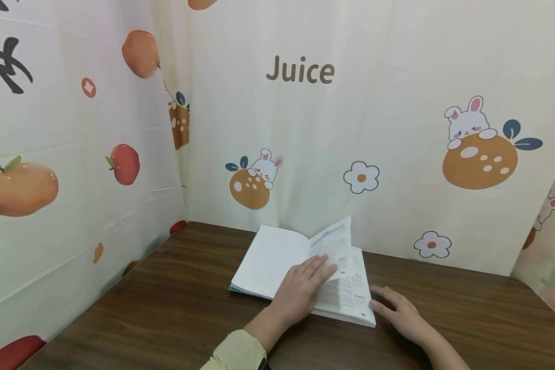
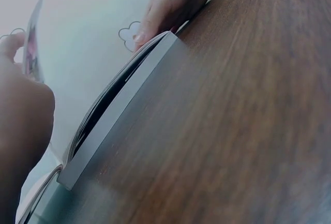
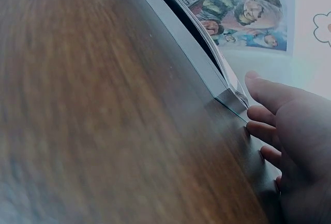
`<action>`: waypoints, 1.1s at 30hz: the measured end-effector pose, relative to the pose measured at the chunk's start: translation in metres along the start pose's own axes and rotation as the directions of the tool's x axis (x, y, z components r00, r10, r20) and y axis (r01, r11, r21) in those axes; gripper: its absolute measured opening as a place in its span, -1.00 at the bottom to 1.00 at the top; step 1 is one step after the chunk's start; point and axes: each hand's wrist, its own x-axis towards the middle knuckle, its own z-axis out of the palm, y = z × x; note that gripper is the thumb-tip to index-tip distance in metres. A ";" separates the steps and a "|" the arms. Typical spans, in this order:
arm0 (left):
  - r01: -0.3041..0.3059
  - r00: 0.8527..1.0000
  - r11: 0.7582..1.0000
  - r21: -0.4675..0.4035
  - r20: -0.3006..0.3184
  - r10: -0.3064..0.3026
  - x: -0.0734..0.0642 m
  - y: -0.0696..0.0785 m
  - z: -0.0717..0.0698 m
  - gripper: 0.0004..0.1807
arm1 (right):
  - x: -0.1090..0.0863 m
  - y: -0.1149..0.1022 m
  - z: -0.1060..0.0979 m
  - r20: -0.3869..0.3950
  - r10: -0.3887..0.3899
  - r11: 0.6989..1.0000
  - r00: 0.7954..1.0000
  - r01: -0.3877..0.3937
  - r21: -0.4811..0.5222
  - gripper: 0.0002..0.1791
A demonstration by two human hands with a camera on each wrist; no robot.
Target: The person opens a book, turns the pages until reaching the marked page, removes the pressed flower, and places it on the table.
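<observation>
An open book (image 1: 268, 262) lies on the table, its left side blank white and its right side printed with text. One leaf (image 1: 335, 244) stands raised at a slant over the right side. My left hand (image 1: 298, 290) rests against this leaf with its fingers extended. In the right wrist view the leaf's underside carries a coloured picture (image 3: 253, 12) of people. My right hand (image 1: 400, 313) is at the book's right edge, fingers loosely bent. There, its thumb and fingertips are right by the corner of the page block (image 3: 232, 99).
The dark wooden table (image 1: 176, 308) extends around the book on both sides. Behind it hangs a pale curtain (image 1: 314, 128) printed with rabbits, oranges, flowers and "Juice". Another printed curtain (image 1: 83, 205) runs along the left edge of the table.
</observation>
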 end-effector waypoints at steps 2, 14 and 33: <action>0.022 1.000 1.000 0.000 -0.011 -0.022 0.000 0.000 -0.001 -0.37 | 0.000 0.000 0.000 0.001 0.002 1.000 1.000 -0.002 -0.002 -0.37; 0.142 0.990 0.989 0.044 0.017 -0.143 0.001 0.001 -0.006 -0.23 | 0.000 -0.001 0.000 0.016 0.013 1.000 1.000 -0.013 0.004 -0.36; 0.124 0.975 0.990 0.073 -0.195 -0.107 -0.003 -0.005 -0.002 0.04 | 0.000 -0.001 -0.001 0.027 0.022 1.000 0.999 -0.022 0.014 -0.35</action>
